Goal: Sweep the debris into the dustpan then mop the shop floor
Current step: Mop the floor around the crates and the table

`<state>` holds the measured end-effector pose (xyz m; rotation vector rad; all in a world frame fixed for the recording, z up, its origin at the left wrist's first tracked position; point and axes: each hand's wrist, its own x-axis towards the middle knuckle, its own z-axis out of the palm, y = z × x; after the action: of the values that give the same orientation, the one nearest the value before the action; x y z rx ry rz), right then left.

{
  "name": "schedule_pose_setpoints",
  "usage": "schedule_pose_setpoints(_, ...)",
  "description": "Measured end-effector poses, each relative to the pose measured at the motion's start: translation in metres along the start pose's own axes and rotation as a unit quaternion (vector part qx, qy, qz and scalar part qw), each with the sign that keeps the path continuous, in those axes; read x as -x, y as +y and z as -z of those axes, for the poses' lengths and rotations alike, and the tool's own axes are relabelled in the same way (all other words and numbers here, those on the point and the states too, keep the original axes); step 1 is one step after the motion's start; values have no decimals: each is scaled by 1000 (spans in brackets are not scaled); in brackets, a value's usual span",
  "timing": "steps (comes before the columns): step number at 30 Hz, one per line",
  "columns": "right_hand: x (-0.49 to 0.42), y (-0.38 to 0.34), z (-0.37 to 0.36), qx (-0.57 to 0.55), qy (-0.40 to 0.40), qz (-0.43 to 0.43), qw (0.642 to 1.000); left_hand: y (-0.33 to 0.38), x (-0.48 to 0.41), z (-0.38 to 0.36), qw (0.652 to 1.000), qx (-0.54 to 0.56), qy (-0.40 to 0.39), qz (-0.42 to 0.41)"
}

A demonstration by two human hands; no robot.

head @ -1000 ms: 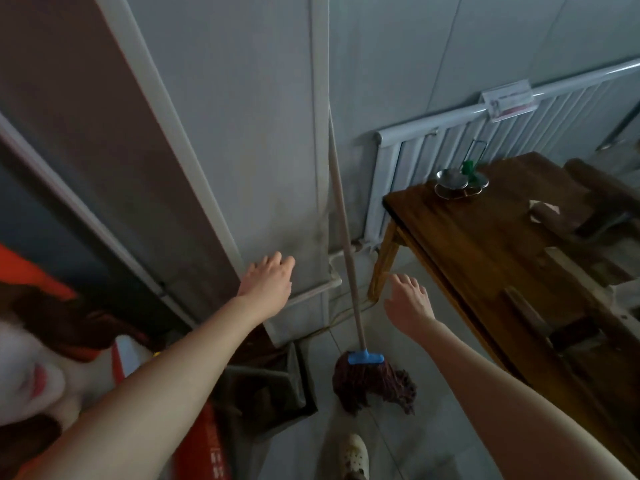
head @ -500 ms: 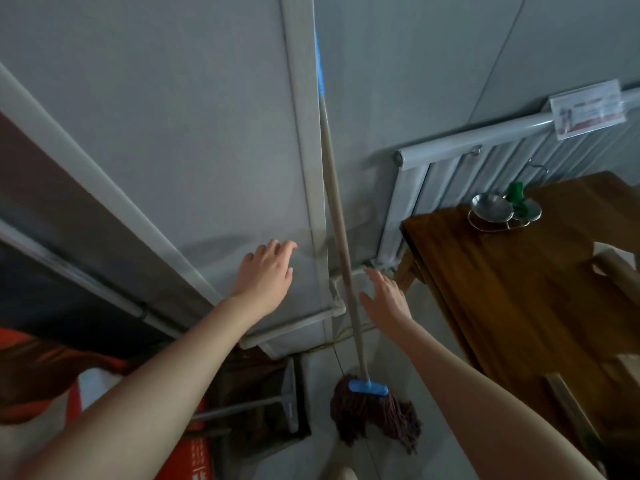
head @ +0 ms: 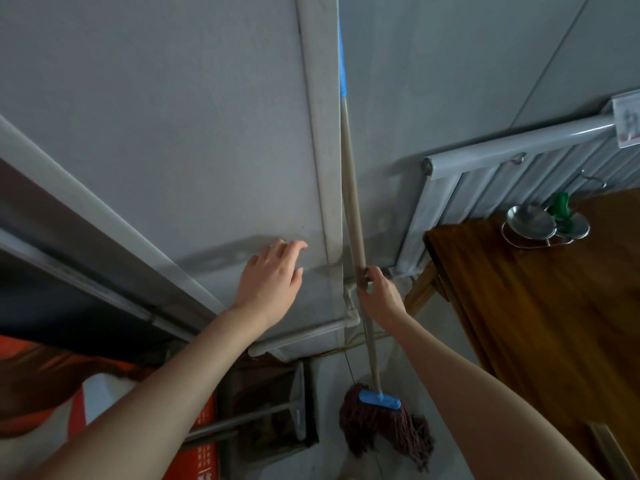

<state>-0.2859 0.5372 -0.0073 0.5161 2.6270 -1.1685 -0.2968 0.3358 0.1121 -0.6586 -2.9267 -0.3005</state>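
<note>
A mop leans upright in the wall corner, its long wooden handle running up to a blue-taped top. Its dark maroon string head with a blue clamp rests on the floor. My right hand grips the handle about midway up, fingers curled round it. My left hand hovers to the left in front of the grey wall panel, fingers relaxed and holding nothing. A dark dustpan with a metal handle stands on the floor left of the mop head.
A brown wooden table fills the right side, with a metal dish stand and a green item at its far corner. A white radiator runs along the wall behind it. Orange-red boxes sit at lower left.
My right hand has moved left and closed round the mop handle. My left hand has stayed near the wall. The view has moved closer to the corner.
</note>
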Motion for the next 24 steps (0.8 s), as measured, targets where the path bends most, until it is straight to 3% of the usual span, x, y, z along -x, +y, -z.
schedule_pose_setpoints(6,-14,1,0,-38,0,-14,999,5,0,1,1000,25,-1,-1)
schedule_pose_setpoints(12,-5,11,3,-44,-3,10,999,17,-1,-2,985,160,-7,62)
schedule_pose_setpoints(18,26,27,15,-12,-8,26,1000,47,-12,2,980,191,7,56)
schedule_pose_setpoints(24,61,43,17,-49,-24,19,998,84,-13,14,964,266,11,22)
